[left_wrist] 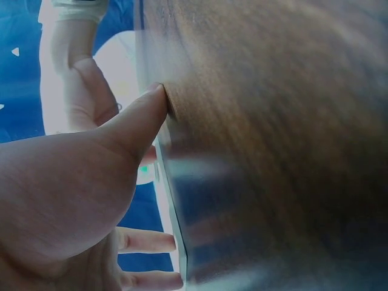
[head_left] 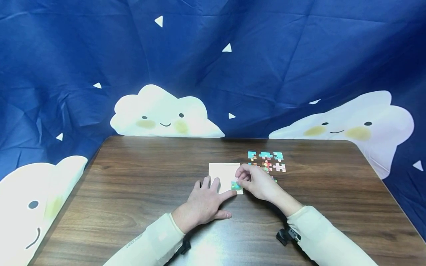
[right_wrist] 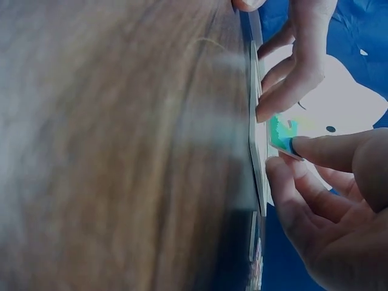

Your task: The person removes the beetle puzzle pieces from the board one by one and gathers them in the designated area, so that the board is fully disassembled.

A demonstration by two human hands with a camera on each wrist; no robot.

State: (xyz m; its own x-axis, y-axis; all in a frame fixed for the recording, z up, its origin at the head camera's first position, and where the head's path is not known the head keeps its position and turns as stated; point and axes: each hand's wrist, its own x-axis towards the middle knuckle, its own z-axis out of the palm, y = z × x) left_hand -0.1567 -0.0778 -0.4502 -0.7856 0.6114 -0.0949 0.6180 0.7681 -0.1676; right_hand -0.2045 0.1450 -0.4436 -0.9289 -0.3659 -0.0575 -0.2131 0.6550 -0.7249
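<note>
A white puzzle board (head_left: 221, 171) lies on the table. My right hand (head_left: 257, 181) pinches a green and blue puzzle piece (head_left: 235, 186) between thumb and fingers, over the board's near right corner. In the right wrist view the piece (right_wrist: 281, 132) is tilted, its edge close to the board (right_wrist: 257, 145). My left hand (head_left: 208, 202) has its fingers spread, with fingertips on the board's left and near edges and the thumb resting on the table. From the left wrist, the thumb (left_wrist: 136, 118) shows against the wood, and two fingers touch the board's edge.
Several loose puzzle pieces (head_left: 279, 167) lie on the table (head_left: 149, 166) right of the board, partly hidden behind my right hand. A blue curtain (head_left: 199, 48) with clouds hangs behind the table's far edge. Dark straps with a small device (head_left: 283, 236) sit at my right wrist.
</note>
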